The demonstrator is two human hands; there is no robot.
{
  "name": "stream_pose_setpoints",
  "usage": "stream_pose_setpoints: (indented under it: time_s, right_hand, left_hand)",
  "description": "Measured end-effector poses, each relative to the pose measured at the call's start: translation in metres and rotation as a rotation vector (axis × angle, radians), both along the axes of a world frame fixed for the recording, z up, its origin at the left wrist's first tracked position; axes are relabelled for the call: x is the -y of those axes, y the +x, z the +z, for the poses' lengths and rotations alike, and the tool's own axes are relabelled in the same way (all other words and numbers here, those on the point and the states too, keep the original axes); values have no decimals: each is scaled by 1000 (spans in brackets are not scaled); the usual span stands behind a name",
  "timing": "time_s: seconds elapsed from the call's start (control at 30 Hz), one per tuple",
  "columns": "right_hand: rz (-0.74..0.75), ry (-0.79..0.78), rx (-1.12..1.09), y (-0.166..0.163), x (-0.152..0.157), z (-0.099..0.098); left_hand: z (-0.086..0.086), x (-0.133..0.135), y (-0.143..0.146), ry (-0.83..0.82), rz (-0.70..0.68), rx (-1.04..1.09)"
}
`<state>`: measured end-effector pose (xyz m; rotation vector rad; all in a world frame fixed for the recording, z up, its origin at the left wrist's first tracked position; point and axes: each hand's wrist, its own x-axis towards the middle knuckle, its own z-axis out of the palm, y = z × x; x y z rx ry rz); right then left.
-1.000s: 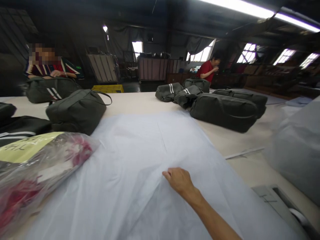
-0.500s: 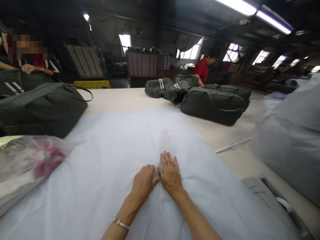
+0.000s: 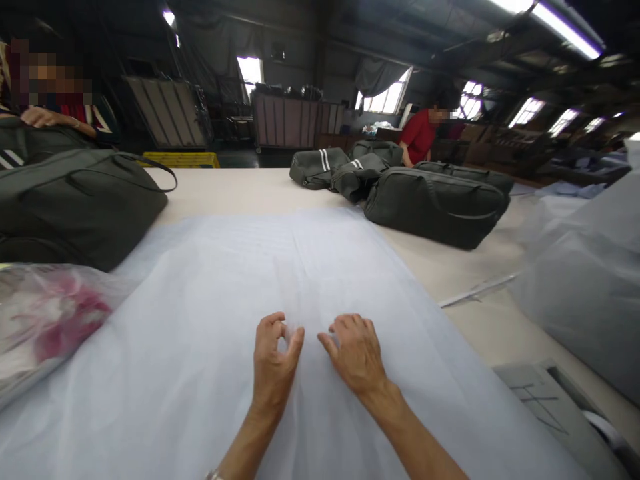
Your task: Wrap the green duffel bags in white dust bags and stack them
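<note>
A large sheet of whitish, see-through plastic lies spread over the table in front of me. My left hand is curled at its middle, thumb and fingers bent around a thin raised fold of the plastic; the exact grip is blurred. Just to the right, my right hand is over the same sheet, thumb apart from its bent fingers, with nothing visible in it. A gap separates the two hands.
Dark green bags lie at the left and back right. A clear bag with pink contents is at left. At right are a bulky translucent plastic bundle and marked grey board. Two people stand across the pale table.
My hands have moved apart, the left one turning and curling. My right fingers, flat before, are now bent. The raised fold of plastic has swung to the left.
</note>
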<state>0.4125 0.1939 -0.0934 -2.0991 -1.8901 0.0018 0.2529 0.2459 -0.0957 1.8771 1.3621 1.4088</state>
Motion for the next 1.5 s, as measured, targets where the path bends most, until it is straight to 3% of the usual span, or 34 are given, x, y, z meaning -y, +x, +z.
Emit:
stream_pose_setpoints:
  time_s: [0.13, 0.3, 0.4, 0.57, 0.73, 0.9, 1.03, 1.13, 1.27, 1.37, 1.5]
  right_hand:
    - [151, 72, 97, 16, -15, -29]
    - [-45, -70, 145, 11, -13, -53]
    - [-118, -113, 166, 7, -12, -51]
    - [-135, -149, 163, 6, -12, -46]
    - [-131, -172, 105, 10, -11, -43]
    - [-105, -189, 40, 19, -8, -27]
    - [-115, -76, -15, 25, -7, -14]
    - [-160, 8, -198, 28, -16, -10]
    - [-317, 26, -618, 35, -44, -7]
    - [-346, 45, -889, 38, -64, -5]
    - [-312, 91, -858, 37, -80, -4]
  left_hand:
    - [-12, 7, 28, 117, -57, -228]
    - [-35, 2, 41, 124, -232, -538]
    - [-38, -2, 42, 27, -368, -688]
    - [-30, -6, 39, -94, -441, -751]
    - [-40, -12, 37, -84, -417, -795]
    - [-59, -10, 39, 87, -317, -829]
    - [-64, -6, 42, 129, -242, -860]
    - [-62, -7, 42, 104, -235, -868]
    - [-52, -7, 41, 47, -257, -886]
    - [-45, -7, 39, 22, -290, -899]
    - [-42, -9, 35, 23, -319, -919]
